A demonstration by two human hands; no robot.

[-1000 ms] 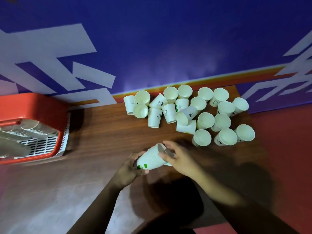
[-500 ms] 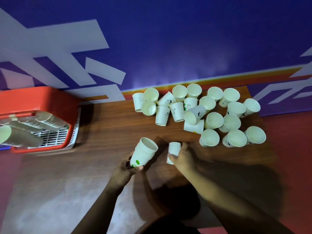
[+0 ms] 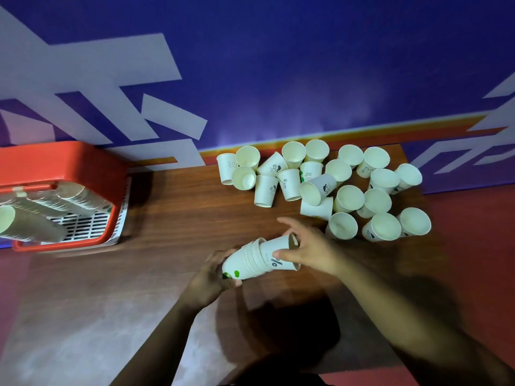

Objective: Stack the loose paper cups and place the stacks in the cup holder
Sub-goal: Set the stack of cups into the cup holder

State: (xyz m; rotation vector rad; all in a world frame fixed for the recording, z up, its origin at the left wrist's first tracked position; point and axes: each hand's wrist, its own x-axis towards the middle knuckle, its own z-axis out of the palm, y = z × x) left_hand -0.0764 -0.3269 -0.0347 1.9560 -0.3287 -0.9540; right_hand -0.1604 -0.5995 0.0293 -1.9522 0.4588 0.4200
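Observation:
My left hand (image 3: 207,277) grips the base of a short stack of white paper cups (image 3: 245,260) lying tilted on its side above the wooden table (image 3: 181,218). My right hand (image 3: 309,247) holds a single paper cup (image 3: 280,253) by its rim end, its bottom pushed partly into the mouth of the stack. Several loose paper cups (image 3: 348,190) stand and lie in a cluster at the table's far right. The red cup holder (image 3: 64,165) sits at the far left with long cup stacks (image 3: 30,221) lying in it.
A blue wall with white and orange shapes (image 3: 278,79) runs behind the table. The cup holder has a white slotted grid floor (image 3: 83,225). Bare brown tabletop lies between the holder and the loose cups. A red surface (image 3: 473,246) borders the table on the right.
My right hand picked a single cup off the table and brought it left into the mouth of the stack. My left hand tipped the stack from upright onto its side.

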